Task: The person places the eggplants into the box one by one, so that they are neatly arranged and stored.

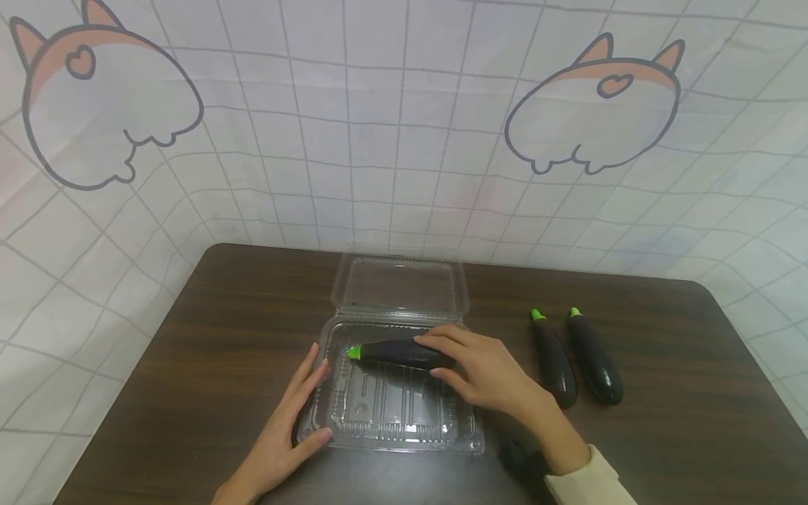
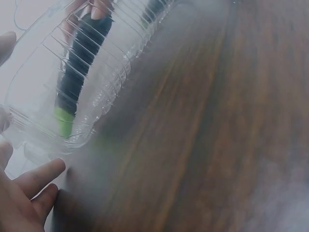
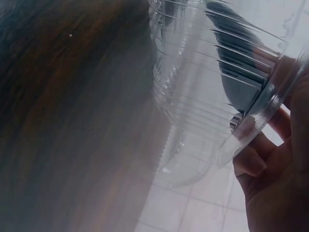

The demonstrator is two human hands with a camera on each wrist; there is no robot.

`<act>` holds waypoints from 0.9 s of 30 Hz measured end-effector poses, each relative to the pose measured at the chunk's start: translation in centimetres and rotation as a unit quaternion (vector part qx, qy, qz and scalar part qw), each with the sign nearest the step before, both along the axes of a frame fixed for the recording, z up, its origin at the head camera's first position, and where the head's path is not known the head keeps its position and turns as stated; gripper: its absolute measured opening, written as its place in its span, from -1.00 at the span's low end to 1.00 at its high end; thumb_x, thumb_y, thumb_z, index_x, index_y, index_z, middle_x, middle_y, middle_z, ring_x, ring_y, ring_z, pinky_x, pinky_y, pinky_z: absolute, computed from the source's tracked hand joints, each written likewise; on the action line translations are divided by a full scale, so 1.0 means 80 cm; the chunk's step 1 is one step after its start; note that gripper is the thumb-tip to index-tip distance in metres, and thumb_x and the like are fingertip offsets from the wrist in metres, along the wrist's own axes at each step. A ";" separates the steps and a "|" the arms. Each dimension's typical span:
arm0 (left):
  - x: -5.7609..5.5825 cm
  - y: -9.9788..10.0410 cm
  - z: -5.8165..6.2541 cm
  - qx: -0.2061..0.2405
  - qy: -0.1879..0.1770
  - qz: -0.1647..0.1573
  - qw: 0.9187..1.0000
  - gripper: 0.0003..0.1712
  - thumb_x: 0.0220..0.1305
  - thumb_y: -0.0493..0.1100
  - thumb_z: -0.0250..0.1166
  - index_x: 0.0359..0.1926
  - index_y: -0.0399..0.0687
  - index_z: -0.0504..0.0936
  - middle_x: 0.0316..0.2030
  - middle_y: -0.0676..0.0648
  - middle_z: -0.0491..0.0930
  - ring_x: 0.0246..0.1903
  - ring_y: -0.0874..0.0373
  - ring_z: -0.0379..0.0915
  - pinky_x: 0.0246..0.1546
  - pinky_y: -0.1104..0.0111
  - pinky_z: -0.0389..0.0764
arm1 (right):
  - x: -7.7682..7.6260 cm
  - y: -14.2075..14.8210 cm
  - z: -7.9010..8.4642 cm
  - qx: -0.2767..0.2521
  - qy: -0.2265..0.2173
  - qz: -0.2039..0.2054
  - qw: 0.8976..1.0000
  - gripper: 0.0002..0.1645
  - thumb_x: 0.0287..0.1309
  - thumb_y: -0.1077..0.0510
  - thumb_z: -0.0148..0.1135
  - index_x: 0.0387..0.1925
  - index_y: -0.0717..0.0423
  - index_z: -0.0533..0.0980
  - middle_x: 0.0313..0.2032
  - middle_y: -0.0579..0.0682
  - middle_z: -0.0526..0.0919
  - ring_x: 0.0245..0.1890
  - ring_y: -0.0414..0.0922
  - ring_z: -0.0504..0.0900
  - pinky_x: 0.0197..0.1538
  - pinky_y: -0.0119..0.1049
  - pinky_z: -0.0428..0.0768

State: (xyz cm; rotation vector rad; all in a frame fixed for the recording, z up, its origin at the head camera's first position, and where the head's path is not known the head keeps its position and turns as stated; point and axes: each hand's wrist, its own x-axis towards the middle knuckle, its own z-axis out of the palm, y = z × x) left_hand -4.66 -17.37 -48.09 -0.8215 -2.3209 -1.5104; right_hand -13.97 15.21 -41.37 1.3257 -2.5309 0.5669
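A clear plastic clamshell box (image 1: 404,445) lies unfolded on the dark wooden table, its lid (image 1: 401,286) tipped back toward the wall. My right hand (image 1: 489,366) grips the thick end of a dark eggplant (image 1: 394,353) in the rear part of the box. The eggplant's green stem end points left; in the left wrist view the eggplant (image 2: 82,63) shows through the ribbed clear wall. Along the box's left rim, my left hand (image 1: 284,421) rests with fingers spread and fairly straight. The palm side of the right hand is hidden in the head view.
Two more eggplants, one nearer (image 1: 555,361) and one farther right (image 1: 595,358), lie side by side right of the box, green ends toward the wall. A small dark thing (image 1: 522,457) shows beneath the right wrist. A white gridded curtain (image 1: 404,140) surrounds the table's back and sides.
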 end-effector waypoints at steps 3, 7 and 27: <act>0.001 0.000 0.001 0.002 0.003 0.000 1.000 -0.06 -0.02 -0.28 0.35 0.39 -0.37 0.14 0.44 -0.36 -0.13 0.42 -0.22 -0.23 0.34 0.43 -0.15 | -0.001 -0.001 -0.001 -0.001 0.001 -0.002 1.000 -0.40 0.16 -0.01 0.29 0.25 -0.07 0.43 0.10 -0.14 0.50 -0.26 -0.24 0.58 -0.38 -0.38 0.52; 0.001 0.000 0.003 0.002 0.004 0.000 1.000 -0.06 -0.01 -0.28 0.35 0.39 -0.38 0.14 0.44 -0.37 -0.13 0.42 -0.22 -0.23 0.34 0.42 -0.15 | -0.001 -0.002 -0.003 0.005 0.003 -0.009 1.000 -0.39 0.15 -0.03 0.30 0.25 -0.10 0.43 0.10 -0.15 0.51 -0.28 -0.23 0.57 -0.27 -0.28 0.57; 0.001 0.001 0.004 0.004 -0.004 -0.003 1.000 -0.06 0.00 -0.28 0.35 0.39 -0.38 0.13 0.44 -0.37 -0.15 0.42 -0.21 -0.24 0.34 0.43 -0.15 | -0.007 -0.009 0.005 0.071 -0.007 -0.011 0.997 -0.40 0.09 -0.07 0.36 0.19 -0.08 0.48 0.04 -0.13 0.59 0.06 -0.16 0.53 0.04 -0.10 0.48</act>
